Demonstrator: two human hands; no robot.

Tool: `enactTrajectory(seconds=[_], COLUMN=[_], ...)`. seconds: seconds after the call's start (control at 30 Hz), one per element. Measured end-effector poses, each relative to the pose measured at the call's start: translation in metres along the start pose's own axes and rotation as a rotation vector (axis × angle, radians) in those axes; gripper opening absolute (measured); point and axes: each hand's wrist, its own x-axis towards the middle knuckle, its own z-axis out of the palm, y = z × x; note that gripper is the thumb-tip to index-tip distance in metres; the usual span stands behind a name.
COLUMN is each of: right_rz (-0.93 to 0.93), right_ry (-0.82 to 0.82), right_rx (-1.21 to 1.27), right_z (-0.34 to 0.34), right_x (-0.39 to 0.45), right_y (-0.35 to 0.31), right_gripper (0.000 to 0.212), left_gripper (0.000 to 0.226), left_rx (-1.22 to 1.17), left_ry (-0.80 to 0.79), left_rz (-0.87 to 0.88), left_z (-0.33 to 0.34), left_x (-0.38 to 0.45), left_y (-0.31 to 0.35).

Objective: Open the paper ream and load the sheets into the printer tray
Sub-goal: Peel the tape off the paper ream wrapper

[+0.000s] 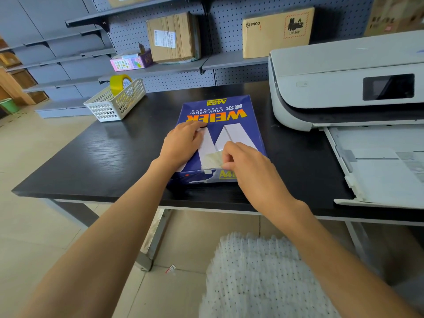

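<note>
The right hand sits at the near end of the paper ream, its fingertips pinched closed on a patch of clear tape that crosses the near top edge of the wrapper. Whether the tape is lifting cannot be told from this view. The left hand lies flat on the left half of the ream, fingers extended and pressing down, gripping nothing.

The ream lies flat on the black table, near its front edge, print facing away from the person, wrapper apparently intact apart from the scuffed near end flap.

Assessment of handling: a full ream is judged dense and heavy, stiff as a block while wrapped. The glossy wrapper looks slippery, so a holding palm is warranted during peeling. The wrapper is thin and likely to tear unevenly; the taped end flap is the sound point of entry. Once unwrapped, the sheets will be limp and prone to fanning, best held by both long edges.

To the right, well apart from the ream, the printer tray stands extended from the printer. At far left sits a white basket holding a yellow tape roll.
</note>
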Motion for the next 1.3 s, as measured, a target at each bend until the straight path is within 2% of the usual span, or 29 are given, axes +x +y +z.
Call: enactTrajectory(seconds=[0.23,0.4,0.5,0.97,1.3], right_rz=[0.038,0.051,0.049,-0.088,-0.183], right_ry=[0.003,-0.013,-0.028,-0.079,-0.247], right_rx=[0.024,0.025,0.024,-0.140,-0.211], right_z=[-0.002,-0.006,-0.009,-0.020,-0.031], right_x=[-0.005,-0.007,-0.010,-0.026,-0.029], right_y=[-0.002,-0.003,-0.005,-0.010,-0.014], right_gripper=[0.019,0.018,0.017,0.017,0.028], left_gripper=[0.030,0.025,0.026,0.037,0.039], left_rx=[0.054,0.048,0.047,0.036,0.081], left_ry=[0.077,0.084,0.086,-0.045,-0.113], left_rz=[0.020,0.162,0.173,0.175,0.121], left_z=[-0.008,-0.013,-0.015,-0.020,-0.020], left_x=[-0.010,-0.013,-0.014,-0.023,-0.032], left_y=[0.014,0.017,0.018,0.021,0.028])
